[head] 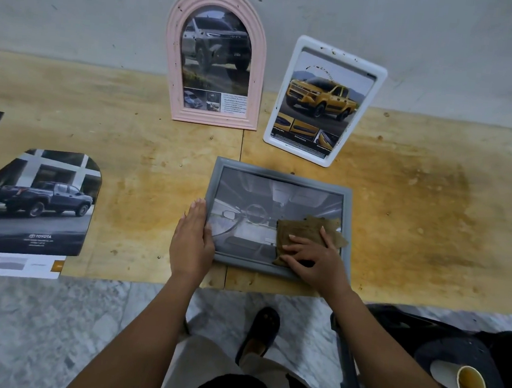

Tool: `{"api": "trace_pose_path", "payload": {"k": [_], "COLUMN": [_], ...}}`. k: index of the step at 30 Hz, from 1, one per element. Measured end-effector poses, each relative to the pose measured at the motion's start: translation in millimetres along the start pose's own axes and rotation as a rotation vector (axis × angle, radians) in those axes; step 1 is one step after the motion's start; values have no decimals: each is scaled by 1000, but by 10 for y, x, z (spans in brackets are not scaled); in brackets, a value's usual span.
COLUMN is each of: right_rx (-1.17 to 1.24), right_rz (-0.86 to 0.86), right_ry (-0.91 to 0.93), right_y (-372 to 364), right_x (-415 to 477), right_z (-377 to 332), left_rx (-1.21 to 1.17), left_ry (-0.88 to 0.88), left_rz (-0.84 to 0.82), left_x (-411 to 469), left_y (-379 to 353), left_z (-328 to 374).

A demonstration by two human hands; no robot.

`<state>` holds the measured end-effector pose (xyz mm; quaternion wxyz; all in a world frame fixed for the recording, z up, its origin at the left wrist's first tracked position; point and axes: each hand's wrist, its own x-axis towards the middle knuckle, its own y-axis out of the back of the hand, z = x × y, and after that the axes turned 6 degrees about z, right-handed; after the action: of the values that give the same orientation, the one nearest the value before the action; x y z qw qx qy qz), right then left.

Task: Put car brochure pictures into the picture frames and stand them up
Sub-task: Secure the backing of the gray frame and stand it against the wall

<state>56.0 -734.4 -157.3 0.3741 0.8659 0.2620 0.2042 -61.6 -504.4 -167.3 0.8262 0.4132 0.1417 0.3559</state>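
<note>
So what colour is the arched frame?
Pink: the arched frame stands against the wall in the head view.

Workshop: stained plywood bench (402, 206).

One head-worn wide-angle camera looks forward and steeply down, close over the wooden tabletop (402, 206). The wall (79, 8) lies toward twelve o'clock, the floor (52, 315) toward six. No second view shares the scene.
</note>
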Motion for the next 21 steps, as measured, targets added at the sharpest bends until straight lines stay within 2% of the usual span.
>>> {"api": "trace_pose_path", "payload": {"k": [6,10,14,21], "right_rx": [-104,-222,-207,-212], "right_rz": [62,50,5,33], "right_ry": [-54,-240,-392,-393], "right_y": [48,61,-9,23], "right_x": [52,-51,-120,-82], "right_z": [-172,-271,-339,-305], "left_rx": [-7,-6,-8,2], "left_ry": [-20,-34,-30,-22], "left_rz": [13,16,9,6], "left_x": [-1,-4,-4,-5], "left_y": [0,-3,2,-13], "left_z": [-21,-1,13,6]}}
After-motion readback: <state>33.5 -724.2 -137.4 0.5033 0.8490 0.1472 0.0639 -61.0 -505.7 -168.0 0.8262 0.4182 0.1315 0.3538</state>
